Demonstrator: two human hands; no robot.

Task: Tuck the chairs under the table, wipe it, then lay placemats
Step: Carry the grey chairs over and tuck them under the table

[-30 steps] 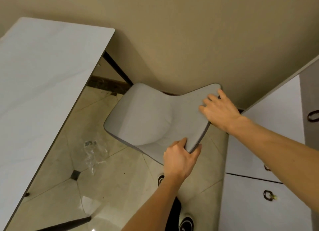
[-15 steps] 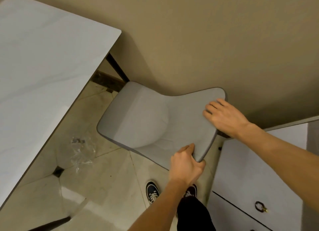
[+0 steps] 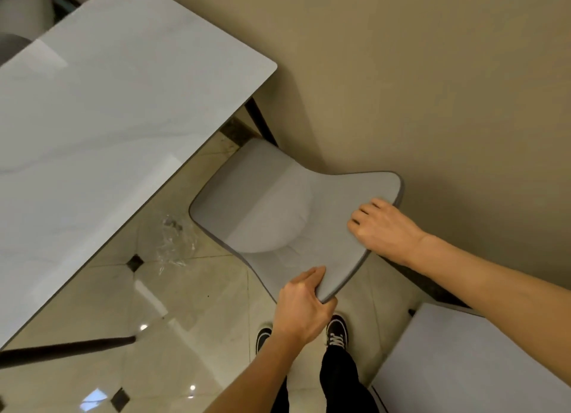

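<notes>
A: Quick pass. Where's the chair (image 3: 278,202)?

B: Grey padded one, standing at the short end of the worktop (image 3: 117,128), beside the beige wall. Seat front is near the worktop edge but not under it, so it isn't tucked yet, by my read.

A: Hands?

B: Well apart, both on the backrest's top edge. Left hand (image 3: 304,307) grips the near corner, thumb on the front face, fingers wrapped round behind. Right hand (image 3: 381,227) rests over the far corner, fingers curled onto the padding; whether the thumb hooks behind I can't tell.

A: Why hold it like that?

B: One hand per corner probably gives steering, so the seat goes in straight between the dark table legs (image 3: 259,119) and doesn't scrape the wall. Space is tight: a white cabinet (image 3: 469,360) sits just to the person's right.

A: Anything in the path?

B: Crumpled clear plastic wrap (image 3: 176,242) on the tiled floor below the worktop edge. A chair leg might catch it.

A: Worktop itself?

B: Pale marble-look surface. No cloth or placemats in view.

A: Text, logos?

B: None readable. Black shoes (image 3: 337,332) have white laces, no brand visible.
</notes>
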